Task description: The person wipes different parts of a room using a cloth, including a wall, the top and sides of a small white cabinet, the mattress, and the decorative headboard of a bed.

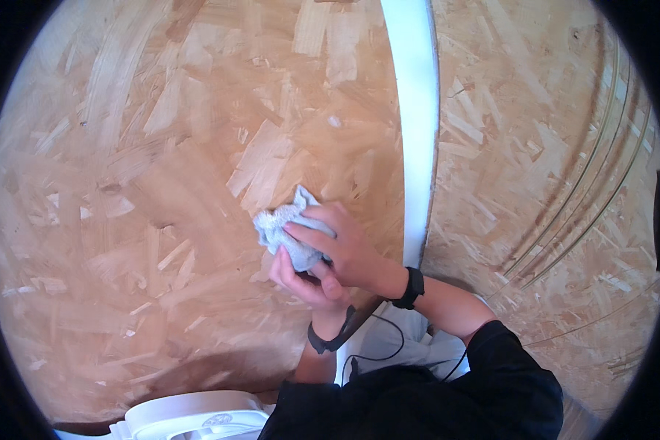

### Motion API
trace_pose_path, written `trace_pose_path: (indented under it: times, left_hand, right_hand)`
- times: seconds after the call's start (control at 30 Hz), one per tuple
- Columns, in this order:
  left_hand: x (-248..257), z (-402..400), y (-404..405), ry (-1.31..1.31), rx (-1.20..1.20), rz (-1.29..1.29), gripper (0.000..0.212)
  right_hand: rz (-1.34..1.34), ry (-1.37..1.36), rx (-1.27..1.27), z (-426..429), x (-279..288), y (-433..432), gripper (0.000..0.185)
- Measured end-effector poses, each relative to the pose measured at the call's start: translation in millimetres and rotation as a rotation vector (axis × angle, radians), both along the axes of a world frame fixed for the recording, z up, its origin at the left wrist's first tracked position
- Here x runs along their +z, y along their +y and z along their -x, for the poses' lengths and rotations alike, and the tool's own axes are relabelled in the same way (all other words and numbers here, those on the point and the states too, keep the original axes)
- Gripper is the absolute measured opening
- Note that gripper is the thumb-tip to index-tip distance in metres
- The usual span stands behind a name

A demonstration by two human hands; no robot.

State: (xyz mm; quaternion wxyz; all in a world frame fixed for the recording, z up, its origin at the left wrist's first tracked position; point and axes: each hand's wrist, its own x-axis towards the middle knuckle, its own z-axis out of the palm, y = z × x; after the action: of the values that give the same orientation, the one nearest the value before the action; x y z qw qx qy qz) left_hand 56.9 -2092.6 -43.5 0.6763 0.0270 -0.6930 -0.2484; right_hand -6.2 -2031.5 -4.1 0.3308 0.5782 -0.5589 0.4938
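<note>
A crumpled light grey cloth (294, 234) is bunched up in front of me, between my two hands. My right hand (349, 242) reaches in from the right and presses its fingers over the top of the cloth. From below, my left hand (308, 286) grips the near side, its fingers partly curled. The two hands overlap, and the cloth hides some fingertips. Behind the cloth lies an oriented strand board surface (170, 165); whether the cloth touches it, I cannot tell. Dark bands (410, 289) circle both wrists.
A white strip (415, 121) runs between this board and a second oriented strand board surface (500, 165) on the right. Several thin cords or lines (577, 187) curve across that one. Part of a white plastic chair (198, 410) shows at the lower left. A black cable (401, 341) loops near my body.
</note>
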Motion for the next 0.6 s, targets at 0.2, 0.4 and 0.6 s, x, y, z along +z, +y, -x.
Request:
trace_pose_path:
  times: [0.2,0.4,0.6]
  left_hand:
    - [-73,-8,6,-0.234,-0.092,-0.049,0.066]
    - [-121,4,22,-0.509,-0.367,-0.148,0.062]
    - [-82,36,63,-0.423,-0.569,0.006,0.06]
  right_hand:
    - [-0.142,-0.158,-0.108,1,-87,15,0.043]
    - [-0.332,-0.536,-0.131,13,-167,44,0.053]
    - [-0.181,-0.495,-0.236,19,-104,118,0.066]
